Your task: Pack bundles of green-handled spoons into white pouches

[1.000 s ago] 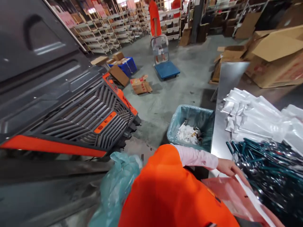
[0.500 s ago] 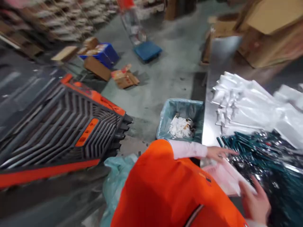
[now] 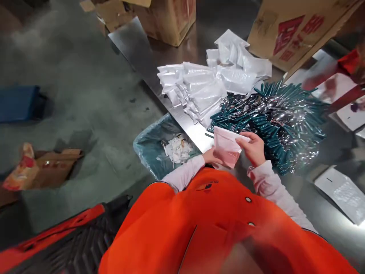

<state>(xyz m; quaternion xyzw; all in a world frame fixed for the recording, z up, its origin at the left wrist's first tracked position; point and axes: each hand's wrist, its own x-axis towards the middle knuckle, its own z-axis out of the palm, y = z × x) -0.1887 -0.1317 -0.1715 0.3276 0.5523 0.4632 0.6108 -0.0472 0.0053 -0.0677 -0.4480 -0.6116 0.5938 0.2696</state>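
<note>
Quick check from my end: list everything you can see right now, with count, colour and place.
pink bag: one, pale pink, held above the table's near edge
spoons: a big pile, teal handles, on the table behind the bag
white bags: a heap, white, on the table beyond the spoons
table: one, bare steel
bin: one, teal liner, white scraps inside, on the floor left of the table
cardboard boxes: several, brown, far end of the table
white packet: one, on the table at right
left hand: grips the pink bag's lower edge
right hand: grips the pink bag's right side
</note>
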